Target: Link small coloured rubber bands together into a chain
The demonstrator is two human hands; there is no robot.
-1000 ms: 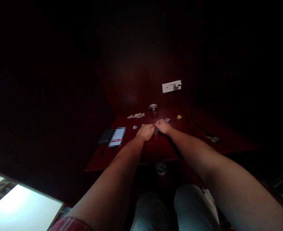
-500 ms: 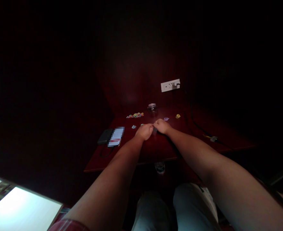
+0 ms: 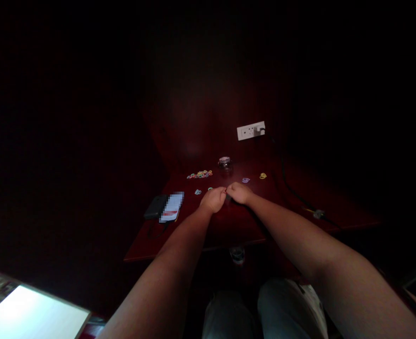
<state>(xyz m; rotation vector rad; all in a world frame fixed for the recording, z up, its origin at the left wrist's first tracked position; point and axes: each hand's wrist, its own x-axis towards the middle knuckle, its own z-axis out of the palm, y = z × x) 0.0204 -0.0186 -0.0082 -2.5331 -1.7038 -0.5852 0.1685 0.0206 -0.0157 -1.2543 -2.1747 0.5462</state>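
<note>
My left hand [image 3: 215, 199] and my right hand [image 3: 239, 192] meet above the dark red table [image 3: 236, 228], fingers closed and fingertips together. Between them shows a tiny reddish bit, too small to name. Just behind my left hand lies a small green band [image 3: 210, 189], partly hidden, with light blue bands [image 3: 198, 192] to its left. Purple bands [image 3: 246, 180] and yellow bands [image 3: 263, 175] lie beyond my right hand. A heap of mixed-colour bands [image 3: 200, 174] is at the back left, beside a clear jar [image 3: 225, 164] with a lid.
At the left are a black case-like object [image 3: 155, 207] and a phone [image 3: 171, 207] with a lit, blurred screen. A white wall socket [image 3: 251, 131] holds a plug, and a dark cable runs down to the right, near a small connector [image 3: 318, 214].
The whole view has shifted, so the table and things on it appear slightly lower. Both hands remain together, with little visible change in their grip.
</note>
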